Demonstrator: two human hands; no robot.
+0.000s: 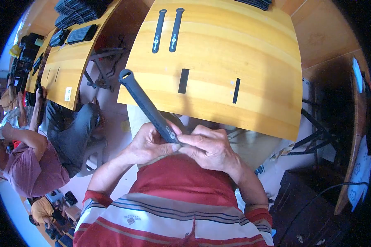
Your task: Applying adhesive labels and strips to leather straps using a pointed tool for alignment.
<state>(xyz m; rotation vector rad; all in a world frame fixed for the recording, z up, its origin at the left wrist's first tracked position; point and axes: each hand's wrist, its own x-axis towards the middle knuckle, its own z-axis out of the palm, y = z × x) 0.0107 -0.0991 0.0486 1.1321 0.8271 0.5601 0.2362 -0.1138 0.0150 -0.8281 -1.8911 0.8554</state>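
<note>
A long black padded strap (pixel 146 106), fabric-like, slants up and left in front of me. A small slot pierces its rounded far end, and pale printing marks its near end. My left hand (pixel 146 145) is closed around that near end, thumb laid along its edge. From the other side, the fingers of my right hand (pixel 208 147) pinch the same end beside the printing. What lies between the fingertips there is partly hidden. On the wooden table (pixel 235 53), one similar strap (pixel 159 31) lies parallel to another strap (pixel 177 29), printed ends toward me.
A wider black strip (pixel 184 81) and a narrower black strip (pixel 236 90) lie near the table's front edge. A stack of black pieces (pixel 253 3) sits at the far edge. Leftward, a person (pixel 37 164) sits by another wooden table (pixel 70 61) bearing black stacks. A dark cable (pixel 317 195) curves at right.
</note>
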